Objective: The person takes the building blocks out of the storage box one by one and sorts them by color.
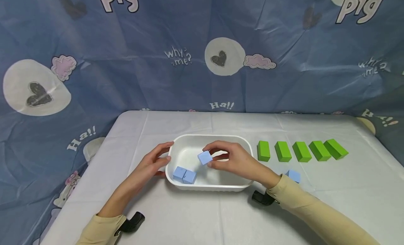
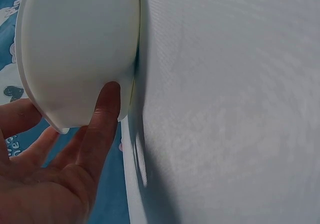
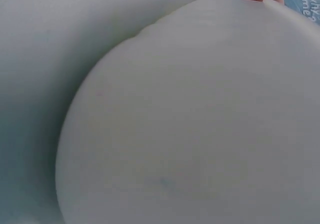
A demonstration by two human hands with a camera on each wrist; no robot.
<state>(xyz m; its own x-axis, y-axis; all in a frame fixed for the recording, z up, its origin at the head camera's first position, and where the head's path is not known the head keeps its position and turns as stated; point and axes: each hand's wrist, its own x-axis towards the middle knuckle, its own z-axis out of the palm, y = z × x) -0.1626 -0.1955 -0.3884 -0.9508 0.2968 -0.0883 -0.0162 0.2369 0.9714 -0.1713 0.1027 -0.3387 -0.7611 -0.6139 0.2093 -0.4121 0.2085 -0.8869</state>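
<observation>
A white tub (image 1: 211, 187) stands on the table. Over its middle, my right hand (image 1: 235, 159) pinches a light blue cube (image 1: 205, 158) between thumb and fingertips. Two more light blue cubes (image 1: 184, 175) sit side by side in the tub's near left corner. My left hand (image 1: 153, 160) touches the tub's left end with spread fingers. In the left wrist view, one straight finger (image 2: 107, 101) presses the outer wall and the thumb lies at the rim. The tub's outer wall (image 3: 190, 109) fills most of the right wrist view, hiding the held cube there.
Right of the tub, several green blocks (image 1: 302, 152) stand in a row. Another light blue cube (image 1: 293, 176) lies on the table (image 1: 347, 196), partly behind the right forearm. A blue printed cloth (image 1: 151, 80) hangs behind the table.
</observation>
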